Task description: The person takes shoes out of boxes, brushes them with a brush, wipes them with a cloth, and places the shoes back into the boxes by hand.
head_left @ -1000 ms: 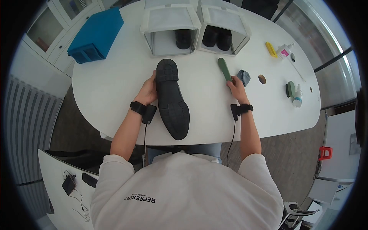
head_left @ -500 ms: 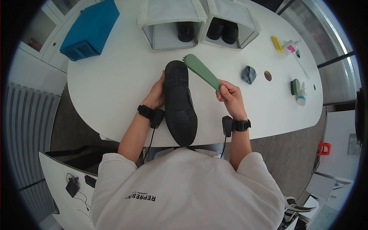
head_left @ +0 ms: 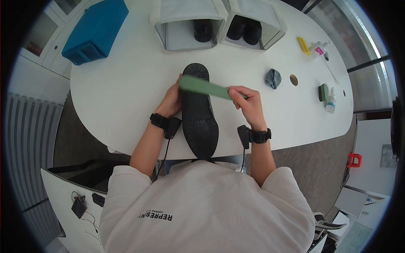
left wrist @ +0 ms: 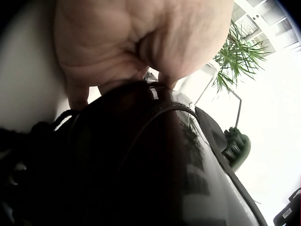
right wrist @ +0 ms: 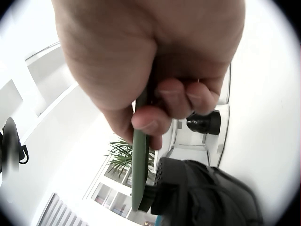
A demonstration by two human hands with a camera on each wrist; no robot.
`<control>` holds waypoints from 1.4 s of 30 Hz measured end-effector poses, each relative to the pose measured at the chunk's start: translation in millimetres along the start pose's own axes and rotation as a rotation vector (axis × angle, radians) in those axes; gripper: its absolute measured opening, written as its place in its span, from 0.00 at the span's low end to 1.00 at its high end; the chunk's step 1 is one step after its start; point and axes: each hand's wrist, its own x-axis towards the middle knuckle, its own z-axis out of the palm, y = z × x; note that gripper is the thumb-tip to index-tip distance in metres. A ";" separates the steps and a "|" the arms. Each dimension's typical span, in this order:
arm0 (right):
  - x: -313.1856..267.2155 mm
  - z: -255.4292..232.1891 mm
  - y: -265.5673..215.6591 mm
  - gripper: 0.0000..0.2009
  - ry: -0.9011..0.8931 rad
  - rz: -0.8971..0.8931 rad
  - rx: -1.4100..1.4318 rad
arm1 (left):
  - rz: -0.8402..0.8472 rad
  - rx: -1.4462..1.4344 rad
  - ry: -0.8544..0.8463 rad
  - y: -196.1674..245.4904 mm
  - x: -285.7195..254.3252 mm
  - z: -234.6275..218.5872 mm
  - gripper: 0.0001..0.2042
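Observation:
A black shoe (head_left: 200,122) is held sole up above the near part of the white table. My left hand (head_left: 171,100) grips its side near the heel; in the left wrist view the fingers of that hand (left wrist: 141,42) reach to the glossy upper (left wrist: 188,155). My right hand (head_left: 249,106) pinches the handle of a green brush (head_left: 204,87), which lies across the sole just below the heel. In the right wrist view the brush (right wrist: 138,165) has its dark bristles against the shoe (right wrist: 207,193), under the curled fingers of the right hand (right wrist: 155,70).
Two light boxes (head_left: 190,10) with black shoes (head_left: 203,30) inside stand at the back. A blue case (head_left: 97,33) is at the back left. A grey cloth (head_left: 273,79), a yellow item (head_left: 303,45), a pump bottle (head_left: 317,49), another brush (head_left: 323,92) and a small bottle (head_left: 331,103) lie or stand at right.
The right hand has lifted the green brush from beside the grey cloth and brought it left, over the shoe. The shoe and left hand have shifted slightly right in the head view.

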 end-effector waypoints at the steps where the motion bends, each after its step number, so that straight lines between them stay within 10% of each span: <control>1: 0.9 2.6 1.4 0.12 0.001 0.003 -0.002 | 0.005 -0.005 -0.002 -0.5 1.0 -0.9 0.29; 42: -12.0 5.5 32.1 0.10 0.259 0.033 0.189 | 0.000 -0.057 -0.014 -4.8 4.8 -7.1 0.29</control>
